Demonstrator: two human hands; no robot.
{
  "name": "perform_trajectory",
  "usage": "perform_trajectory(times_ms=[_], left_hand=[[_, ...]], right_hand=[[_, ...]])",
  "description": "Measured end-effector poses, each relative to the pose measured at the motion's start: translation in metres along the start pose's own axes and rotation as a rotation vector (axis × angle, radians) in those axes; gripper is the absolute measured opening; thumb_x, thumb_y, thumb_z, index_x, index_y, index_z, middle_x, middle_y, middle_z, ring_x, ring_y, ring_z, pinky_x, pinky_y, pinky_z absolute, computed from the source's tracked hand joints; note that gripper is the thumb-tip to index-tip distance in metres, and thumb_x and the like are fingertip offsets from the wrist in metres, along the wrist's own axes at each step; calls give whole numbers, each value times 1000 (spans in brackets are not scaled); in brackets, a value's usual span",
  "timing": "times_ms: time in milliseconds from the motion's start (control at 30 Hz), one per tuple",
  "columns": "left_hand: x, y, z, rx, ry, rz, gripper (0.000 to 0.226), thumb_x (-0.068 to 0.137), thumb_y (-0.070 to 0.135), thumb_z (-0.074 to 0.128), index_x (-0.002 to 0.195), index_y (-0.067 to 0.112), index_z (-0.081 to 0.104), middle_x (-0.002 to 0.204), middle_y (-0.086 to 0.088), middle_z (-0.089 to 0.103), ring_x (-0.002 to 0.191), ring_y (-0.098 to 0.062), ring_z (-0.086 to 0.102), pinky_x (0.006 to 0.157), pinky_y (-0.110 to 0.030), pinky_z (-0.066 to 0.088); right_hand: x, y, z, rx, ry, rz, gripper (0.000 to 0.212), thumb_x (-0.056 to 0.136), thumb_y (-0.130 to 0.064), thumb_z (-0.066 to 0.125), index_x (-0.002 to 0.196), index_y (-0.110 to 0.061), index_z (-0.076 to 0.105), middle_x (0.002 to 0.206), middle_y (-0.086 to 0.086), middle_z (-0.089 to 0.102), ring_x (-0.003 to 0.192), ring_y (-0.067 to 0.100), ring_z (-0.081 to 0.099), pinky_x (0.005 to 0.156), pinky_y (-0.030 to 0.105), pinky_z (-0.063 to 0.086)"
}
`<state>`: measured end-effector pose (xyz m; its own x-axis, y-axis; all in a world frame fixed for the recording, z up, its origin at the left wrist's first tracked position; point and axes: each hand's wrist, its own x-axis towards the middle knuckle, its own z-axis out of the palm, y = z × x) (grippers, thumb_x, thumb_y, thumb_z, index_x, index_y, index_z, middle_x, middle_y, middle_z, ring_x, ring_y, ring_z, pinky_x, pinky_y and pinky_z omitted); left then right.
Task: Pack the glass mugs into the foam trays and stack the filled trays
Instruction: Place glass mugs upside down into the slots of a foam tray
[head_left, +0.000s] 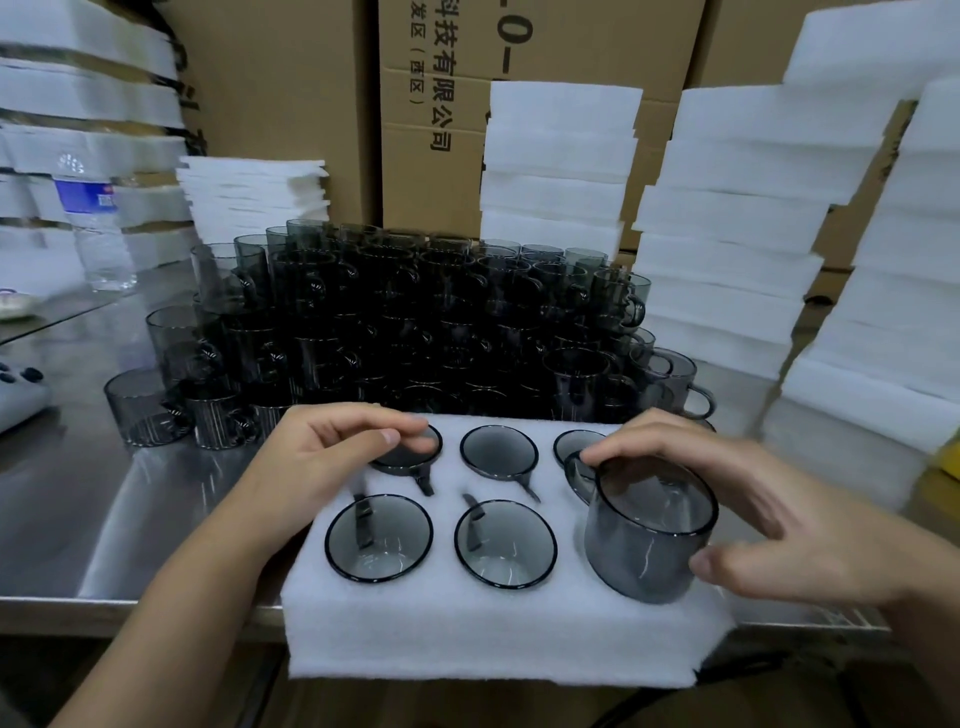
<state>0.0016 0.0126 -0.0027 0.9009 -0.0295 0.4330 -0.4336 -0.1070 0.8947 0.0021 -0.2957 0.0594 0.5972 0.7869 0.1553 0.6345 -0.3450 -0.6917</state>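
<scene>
Grey glass mug (649, 540) is standing upright at the front-R corner of the tray (467, 634), base apparently entering the last free pocket, most of the body standing proud of the foam. R hand (779, 499) is gripping it from above: thumb pressing the near wall, fingers spread over the far rim, forefinger tip by the handle (576, 473), which is pointing back-L. So the mug is sitting directly under the R palm, axis vertical; the push needed, I'm judging, is straight down w/ handle lined to its slot. L hand (322, 452) is resting well apart on the back-L mug (405, 463), fingers curled, thumb on rim; pinching or just pressing, can't tell.
</scene>
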Motion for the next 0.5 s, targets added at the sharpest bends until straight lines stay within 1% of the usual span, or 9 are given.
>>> perform_trajectory(times_ms=[67,133,200,267,333,400,500], left_hand=[[0,0,0,10,0,-1,36,87,-2,53,91,24,78,89,-5,76,92,-14,71,79,-16,52],[0,0,-1,13,-1,-4,37,87,-2,53,90,25,78,89,-5,76,92,-14,71,80,-17,52],[0,1,0,15,-2,-3,36,86,0,54,90,26,78,89,-4,76,92,-14,71,80,-17,52],[0,1,0,18,1,-2,35,86,1,54,90,25,78,89,-4,76,92,-14,71,80,-17,52],[1,1,0,10,1,-3,29,84,6,56,90,23,78,89,-5,76,92,-15,71,80,-17,52],[1,1,0,4,1,-2,28,83,6,56,91,22,78,89,-5,76,91,-14,71,79,-17,52],[0,1,0,17,1,2,36,87,-4,53,89,22,78,88,-5,76,90,-13,71,79,-15,52]], right_hand=[[1,-1,0,-11,-18,30,62,66,-24,58,125,-40,52,125,-6,52,124,17,49,103,30,37],[1,-3,0,-38,-17,50,61,67,-27,59,125,-43,51,127,-10,51,126,13,47,103,29,35],[1,-6,-1,-77,-15,55,61,67,-29,59,126,-44,50,128,-11,51,126,13,47,103,28,35],[1,-9,0,-78,-18,41,62,66,-23,60,125,-41,52,126,-8,53,124,16,49,102,28,36],[1,-9,1,-63,4,36,64,62,-12,61,122,-36,56,123,-4,57,121,18,52,101,30,38],[1,-7,1,-65,-2,57,66,62,-10,61,121,-38,56,124,-7,58,121,16,52,102,29,38],[0,-8,0,-118,-38,98,63,64,-26,61,122,-51,50,126,-20,54,123,6,49,100,18,36]])
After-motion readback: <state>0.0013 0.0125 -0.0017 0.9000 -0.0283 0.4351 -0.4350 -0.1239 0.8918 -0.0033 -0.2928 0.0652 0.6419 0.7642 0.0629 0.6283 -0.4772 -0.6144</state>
